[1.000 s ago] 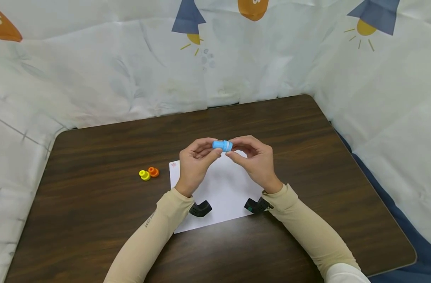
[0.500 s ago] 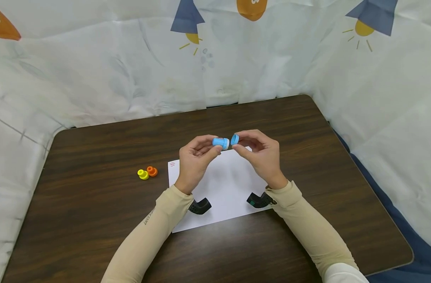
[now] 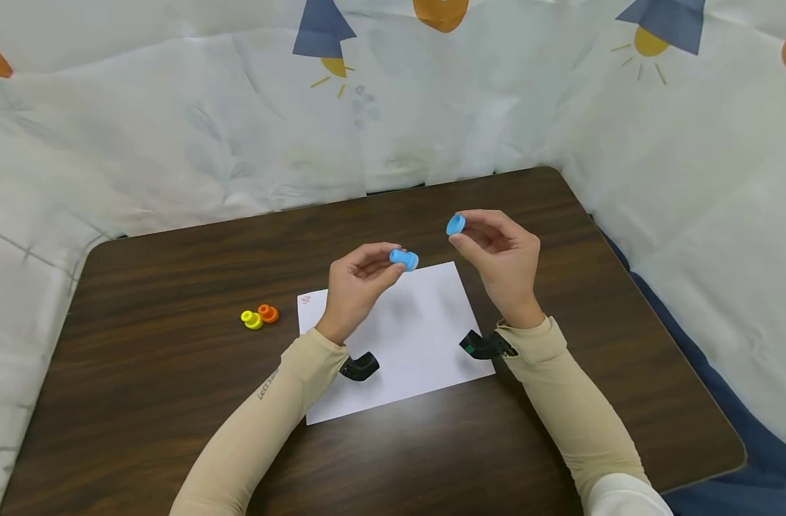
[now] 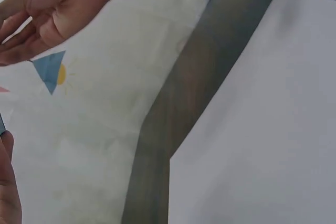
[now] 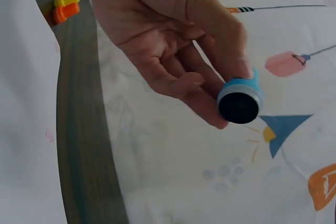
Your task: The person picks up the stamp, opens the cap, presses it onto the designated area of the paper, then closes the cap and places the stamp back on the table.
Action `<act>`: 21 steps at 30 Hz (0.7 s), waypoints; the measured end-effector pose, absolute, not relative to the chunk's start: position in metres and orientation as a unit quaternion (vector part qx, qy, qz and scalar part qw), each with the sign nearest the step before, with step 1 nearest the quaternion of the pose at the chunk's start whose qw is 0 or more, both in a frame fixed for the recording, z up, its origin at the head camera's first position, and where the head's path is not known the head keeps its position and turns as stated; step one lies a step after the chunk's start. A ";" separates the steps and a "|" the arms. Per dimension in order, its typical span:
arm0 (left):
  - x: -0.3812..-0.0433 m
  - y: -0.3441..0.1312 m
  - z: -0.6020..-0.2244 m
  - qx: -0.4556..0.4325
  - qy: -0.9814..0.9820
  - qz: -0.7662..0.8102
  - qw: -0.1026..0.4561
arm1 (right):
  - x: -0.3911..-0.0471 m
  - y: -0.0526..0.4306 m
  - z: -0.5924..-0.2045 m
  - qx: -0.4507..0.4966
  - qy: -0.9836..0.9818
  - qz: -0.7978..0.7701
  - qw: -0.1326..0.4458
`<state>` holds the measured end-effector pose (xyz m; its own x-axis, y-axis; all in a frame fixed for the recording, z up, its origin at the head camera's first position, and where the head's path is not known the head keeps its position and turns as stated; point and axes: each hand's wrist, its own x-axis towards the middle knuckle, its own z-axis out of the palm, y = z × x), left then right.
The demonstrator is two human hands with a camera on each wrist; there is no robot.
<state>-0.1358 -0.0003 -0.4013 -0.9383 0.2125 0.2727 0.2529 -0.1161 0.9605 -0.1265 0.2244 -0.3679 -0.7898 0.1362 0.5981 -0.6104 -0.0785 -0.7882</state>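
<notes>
Between thumb and fingers, my left hand (image 3: 357,290) pinches a small blue stamp (image 3: 403,259) above the far edge of the white paper (image 3: 408,344). The stamp lies tilted, its wider end toward the right. In the right wrist view that hand shows the dark round face of the stamp (image 5: 239,107) with a pale rim. Farther right and higher, my right hand (image 3: 505,261) pinches a hollow blue cap (image 3: 456,223) by its edge, apart from the stamp. In the left wrist view the right hand (image 4: 58,11) appears, but the cap is out of sight.
A yellow stamp (image 3: 251,320) and an orange stamp (image 3: 268,313) stand together on the dark wooden table (image 3: 141,373), left of the paper. Small red marks (image 3: 305,299) show at the paper's upper left corner. Patterned white cloth (image 3: 238,129) hangs behind the table.
The cap has come off the stamp, and my right hand has carried it up and to the right. My left hand still holds the stamp in nearly the same place.
</notes>
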 end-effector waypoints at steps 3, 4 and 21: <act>-0.141 0.002 -0.404 -0.175 -0.669 -0.723 0.002 | -0.128 0.229 -0.364 0.186 -0.603 0.726 0.275; -0.142 0.003 -0.406 -0.174 -0.671 -0.720 -0.001 | -0.128 0.231 -0.364 0.185 -0.596 0.730 0.279; -0.172 0.017 -0.411 -0.173 -0.736 -0.652 -0.059 | -0.128 0.234 -0.353 0.178 -0.552 0.758 0.300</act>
